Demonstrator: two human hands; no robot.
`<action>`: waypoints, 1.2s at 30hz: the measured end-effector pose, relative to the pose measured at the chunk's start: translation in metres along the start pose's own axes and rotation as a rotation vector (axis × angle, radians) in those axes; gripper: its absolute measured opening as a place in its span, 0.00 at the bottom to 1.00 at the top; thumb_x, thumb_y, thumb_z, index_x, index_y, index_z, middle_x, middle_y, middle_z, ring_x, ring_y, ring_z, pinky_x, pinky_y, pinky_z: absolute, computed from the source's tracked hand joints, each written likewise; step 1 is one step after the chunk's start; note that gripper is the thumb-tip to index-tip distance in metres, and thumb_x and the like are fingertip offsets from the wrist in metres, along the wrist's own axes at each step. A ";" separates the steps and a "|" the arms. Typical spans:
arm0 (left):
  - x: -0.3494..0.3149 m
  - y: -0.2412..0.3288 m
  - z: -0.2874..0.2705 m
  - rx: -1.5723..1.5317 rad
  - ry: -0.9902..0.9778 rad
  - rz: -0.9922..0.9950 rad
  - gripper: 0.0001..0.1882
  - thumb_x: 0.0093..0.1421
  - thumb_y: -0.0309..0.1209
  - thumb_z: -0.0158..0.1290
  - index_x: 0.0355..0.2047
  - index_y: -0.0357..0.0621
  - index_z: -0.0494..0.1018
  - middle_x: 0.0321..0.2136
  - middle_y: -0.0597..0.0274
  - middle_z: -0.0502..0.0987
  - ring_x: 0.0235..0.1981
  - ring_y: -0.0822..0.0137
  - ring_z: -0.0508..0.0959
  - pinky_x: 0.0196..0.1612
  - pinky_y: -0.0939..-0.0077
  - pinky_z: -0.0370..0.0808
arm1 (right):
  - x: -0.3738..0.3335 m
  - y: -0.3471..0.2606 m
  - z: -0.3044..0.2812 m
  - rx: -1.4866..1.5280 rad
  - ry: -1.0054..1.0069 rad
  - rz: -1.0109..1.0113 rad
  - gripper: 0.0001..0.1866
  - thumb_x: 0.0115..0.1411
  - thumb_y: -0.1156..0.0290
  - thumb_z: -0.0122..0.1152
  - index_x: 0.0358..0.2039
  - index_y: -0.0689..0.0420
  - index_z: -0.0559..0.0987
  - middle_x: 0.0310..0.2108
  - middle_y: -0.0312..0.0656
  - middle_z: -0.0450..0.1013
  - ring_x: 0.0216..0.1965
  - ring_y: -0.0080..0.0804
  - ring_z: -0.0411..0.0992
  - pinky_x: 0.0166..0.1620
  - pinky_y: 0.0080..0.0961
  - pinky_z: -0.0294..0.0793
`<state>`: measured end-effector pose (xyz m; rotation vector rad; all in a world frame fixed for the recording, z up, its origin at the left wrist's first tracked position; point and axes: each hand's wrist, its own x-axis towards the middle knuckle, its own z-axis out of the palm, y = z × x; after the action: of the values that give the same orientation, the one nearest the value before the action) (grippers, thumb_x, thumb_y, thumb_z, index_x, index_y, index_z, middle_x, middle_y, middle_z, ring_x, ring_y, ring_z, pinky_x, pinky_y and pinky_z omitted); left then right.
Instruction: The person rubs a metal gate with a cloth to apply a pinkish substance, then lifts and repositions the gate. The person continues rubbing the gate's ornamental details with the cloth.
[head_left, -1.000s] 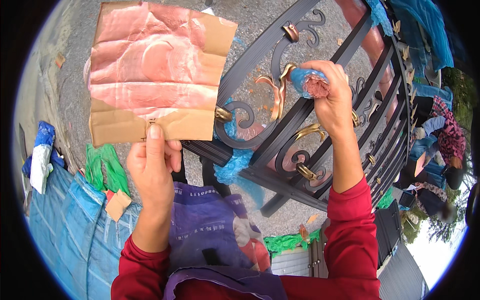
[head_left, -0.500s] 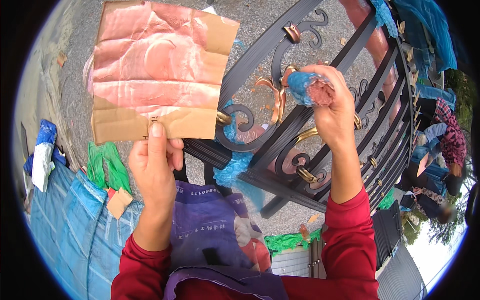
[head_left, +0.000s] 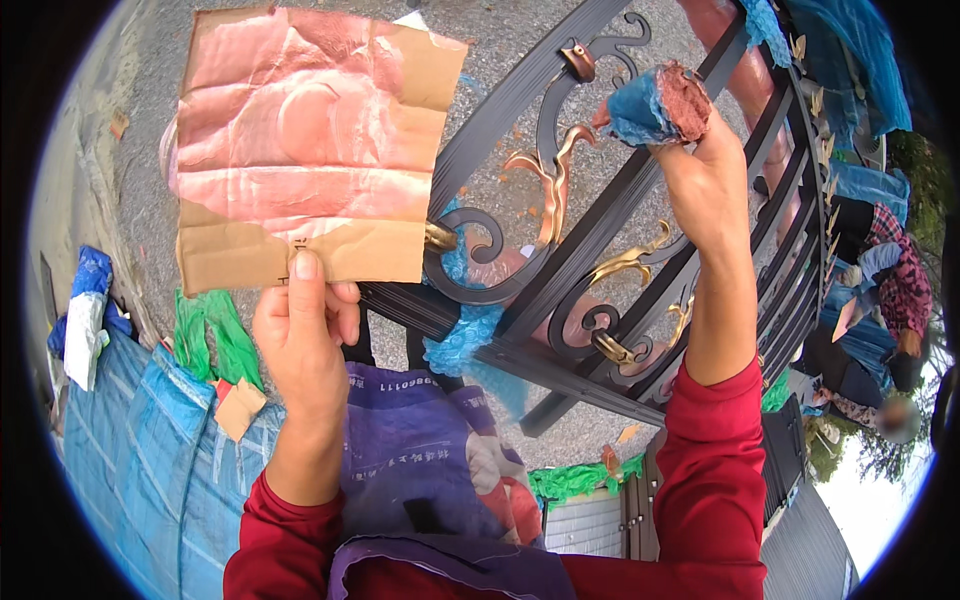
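Note:
Pinched at its lower edge by my left hand [head_left: 300, 340] is a creased square of brown cardboard [head_left: 310, 130], its face smeared with shiny pink-copper paint. My right hand [head_left: 712, 190] is closed round a wad wrapped in blue plastic [head_left: 640, 108], which has a rough copper-coloured end; what is inside the wrap cannot be made out. That hand is over the bars of a black metal railing [head_left: 590, 235]. Left of the wad, scrollwork in the railing carries a leaf ornament [head_left: 552, 185] in copper and gold. Another leaf [head_left: 630, 258] below is gold.
Blue plastic film [head_left: 465, 340] hangs about the railing's lower corner. At left lie blue sheeting [head_left: 130, 460], green plastic [head_left: 215, 335] and a cardboard scrap [head_left: 240, 408]. A purple apron [head_left: 430, 460] covers my front. Another person [head_left: 900, 260] is at the far right, beyond the railing.
My right hand has moved up and to the right with the blue-wrapped wad, away from the copper leaf, uncovering more scrollwork. The cardboard in my left hand has shifted slightly left.

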<state>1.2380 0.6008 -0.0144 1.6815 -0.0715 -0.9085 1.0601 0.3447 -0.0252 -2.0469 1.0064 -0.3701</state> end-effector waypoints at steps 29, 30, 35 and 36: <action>-0.004 -0.015 0.005 -0.015 0.049 0.036 0.24 0.64 0.45 0.44 0.18 0.40 0.71 0.10 0.67 0.67 0.12 0.80 0.62 0.16 0.87 0.55 | -0.033 0.008 0.020 -0.328 0.007 -0.190 0.23 0.41 0.89 0.48 0.39 0.57 0.75 0.34 0.42 0.74 0.39 0.40 0.71 0.47 0.30 0.66; -0.005 -0.015 0.005 -0.015 0.053 0.037 0.24 0.64 0.45 0.44 0.18 0.40 0.71 0.10 0.67 0.67 0.12 0.80 0.62 0.16 0.87 0.55 | -0.034 0.007 0.019 -0.170 0.024 -0.135 0.23 0.41 0.89 0.48 0.39 0.57 0.75 0.34 0.43 0.74 0.40 0.40 0.70 0.47 0.30 0.64; -0.005 -0.019 0.002 -0.087 0.039 0.036 0.19 0.64 0.41 0.46 0.21 0.41 0.69 0.16 0.64 0.71 0.12 0.79 0.63 0.15 0.86 0.55 | -0.034 0.007 0.022 -0.160 0.013 -0.202 0.23 0.41 0.88 0.50 0.39 0.55 0.75 0.33 0.40 0.73 0.40 0.39 0.68 0.49 0.31 0.58; -0.004 -0.020 0.001 -0.089 0.046 0.040 0.19 0.64 0.41 0.46 0.21 0.40 0.69 0.16 0.64 0.71 0.12 0.79 0.63 0.15 0.86 0.55 | -0.033 0.007 0.024 -0.308 -0.019 -0.273 0.23 0.41 0.88 0.50 0.39 0.54 0.75 0.34 0.40 0.74 0.39 0.38 0.69 0.49 0.31 0.58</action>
<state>1.2261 0.6087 -0.0297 1.6118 -0.0330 -0.8308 1.0484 0.3803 -0.0426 -2.4721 0.8116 -0.3512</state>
